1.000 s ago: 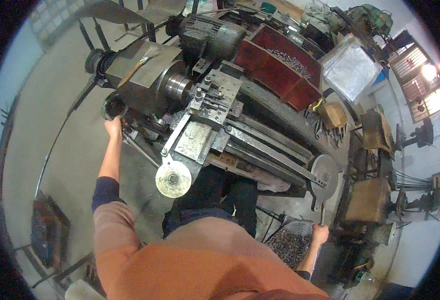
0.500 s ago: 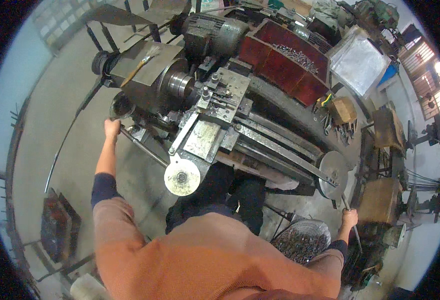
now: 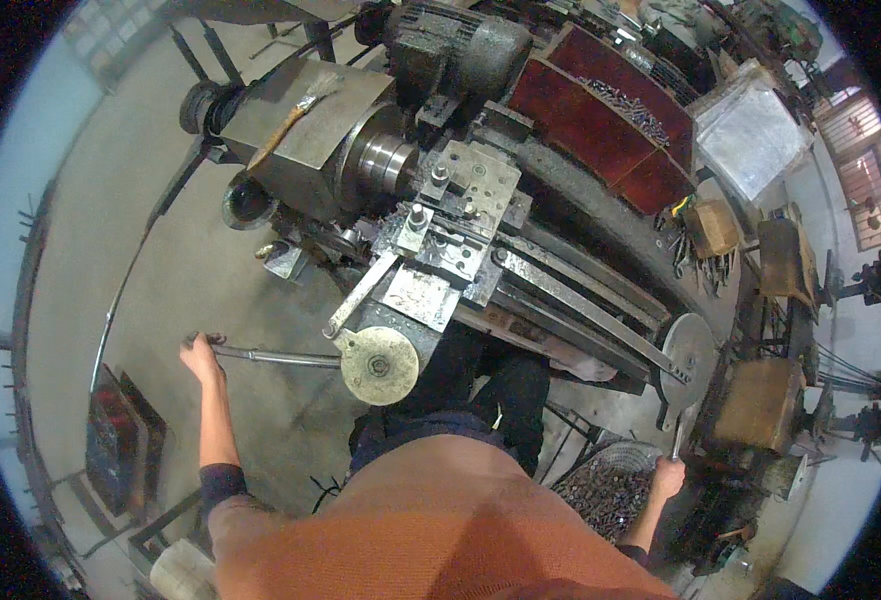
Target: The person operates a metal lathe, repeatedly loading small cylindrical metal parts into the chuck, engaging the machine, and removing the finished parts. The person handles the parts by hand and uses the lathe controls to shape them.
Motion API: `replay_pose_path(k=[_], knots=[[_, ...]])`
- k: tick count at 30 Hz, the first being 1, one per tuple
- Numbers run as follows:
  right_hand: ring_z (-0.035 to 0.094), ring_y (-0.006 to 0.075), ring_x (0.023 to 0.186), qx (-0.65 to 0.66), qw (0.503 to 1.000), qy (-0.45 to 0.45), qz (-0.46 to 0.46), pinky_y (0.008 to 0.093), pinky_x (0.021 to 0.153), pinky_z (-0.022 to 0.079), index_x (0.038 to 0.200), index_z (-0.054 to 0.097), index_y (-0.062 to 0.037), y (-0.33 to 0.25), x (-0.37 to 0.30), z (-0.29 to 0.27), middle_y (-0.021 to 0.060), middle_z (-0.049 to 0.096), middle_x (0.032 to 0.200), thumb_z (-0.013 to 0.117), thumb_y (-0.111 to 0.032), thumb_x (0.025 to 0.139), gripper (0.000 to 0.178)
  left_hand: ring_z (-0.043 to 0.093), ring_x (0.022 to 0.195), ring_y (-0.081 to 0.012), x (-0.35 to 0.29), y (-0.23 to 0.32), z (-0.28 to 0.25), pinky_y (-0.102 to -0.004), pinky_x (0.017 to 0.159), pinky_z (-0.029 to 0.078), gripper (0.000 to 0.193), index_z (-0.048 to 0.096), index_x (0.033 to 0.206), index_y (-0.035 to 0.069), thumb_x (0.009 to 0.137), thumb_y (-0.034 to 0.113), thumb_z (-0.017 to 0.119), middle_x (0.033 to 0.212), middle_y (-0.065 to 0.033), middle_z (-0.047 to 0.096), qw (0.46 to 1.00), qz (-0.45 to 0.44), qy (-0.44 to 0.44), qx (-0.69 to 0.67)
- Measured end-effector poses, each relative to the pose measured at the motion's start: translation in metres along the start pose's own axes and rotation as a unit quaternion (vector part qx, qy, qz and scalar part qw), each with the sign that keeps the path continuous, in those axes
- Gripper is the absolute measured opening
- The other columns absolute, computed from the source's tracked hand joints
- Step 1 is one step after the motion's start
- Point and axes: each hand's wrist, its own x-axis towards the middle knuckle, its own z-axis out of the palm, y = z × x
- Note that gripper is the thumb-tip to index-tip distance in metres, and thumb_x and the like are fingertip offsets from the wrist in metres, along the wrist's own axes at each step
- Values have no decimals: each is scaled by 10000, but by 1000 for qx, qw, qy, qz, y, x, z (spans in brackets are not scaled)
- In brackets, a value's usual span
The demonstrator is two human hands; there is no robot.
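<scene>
My left hand (image 3: 200, 358) is closed round the outer end of a long metal lever (image 3: 285, 357), which runs to the round pale disc (image 3: 380, 365) at the near side of a lathe. At the right, my right hand (image 3: 668, 478) grips a lever handle (image 3: 679, 435) hanging below a round metal plate (image 3: 690, 345). A flat linkage bar (image 3: 590, 310) joins that plate to the tool slide (image 3: 470, 190). The slide carries bolted blocks close to the shiny spindle nose (image 3: 385, 163). What the spindle holds is hard to make out.
A wooden-handled brush (image 3: 285, 130) lies on the headstock (image 3: 305, 95). Behind the slide are a motor (image 3: 460, 50) and a red tray (image 3: 600, 130) with small metal parts. Hand tools lie by a small box (image 3: 710, 228). A basket of dark pieces (image 3: 610, 485) stands near my right arm.
My left hand has swung its lever toward me and slightly left. My right hand has moved left and nearer with its handle. The whole view has shifted a little.
</scene>
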Motion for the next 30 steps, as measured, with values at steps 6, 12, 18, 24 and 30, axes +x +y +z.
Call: replay_pose_path(k=[6, 12, 18, 24, 30], knots=[[565, 401, 833, 34, 999, 4, -29, 453, 738, 446, 848, 603, 6, 6, -3, 8, 224, 599, 869, 556, -292, 639, 367, 577, 569, -237, 9, 6, 25, -345, 542, 492, 209, 461, 920, -71, 739, 31, 486, 723, -133, 545, 999, 16, 21, -27], [568, 393, 844, -2, 1000, 8, 18, 448, 733, 452, 847, 605, -2, -6, -6, -3, 205, 604, 875, 564, -320, 658, 372, 555, 514, -222, 4, 19, 24, -327, 492, 482, 184, 464, 874, -98, 723, 8, 457, 649, -151, 545, 1000, 0, -12, -19], [587, 337, 834, -63, 996, 20, -53, 441, 711, 460, 908, 614, -90, 31, 74, 12, 159, 615, 886, 629, -373, 665, 373, 546, 469, -201, 12, 10, 6, -290, 398, 417, 142, 501, 766, -66, 717, 66, 512, 610, -123, 532, 987, 23, -13, 158], [596, 292, 788, -171, 975, 98, -102, 476, 664, 464, 801, 560, -90, 45, 165, 27, 87, 599, 816, 589, -353, 681, 290, 542, 419, -203, 24, 23, -5, -304, 400, 429, 207, 516, 746, -83, 702, 117, 543, 579, -148, 534, 953, -41, -166, 249], [476, 327, 1072, -161, 978, 129, 1, 513, 844, 382, 1124, 498, -73, 20, 148, 27, 130, 509, 1157, 516, -413, 748, 507, 619, 700, -316, 123, -9, 48, -380, 659, 489, 260, 607, 807, -28, 651, 178, 575, 806, -223, 612, 728, 230, -236, 601]])
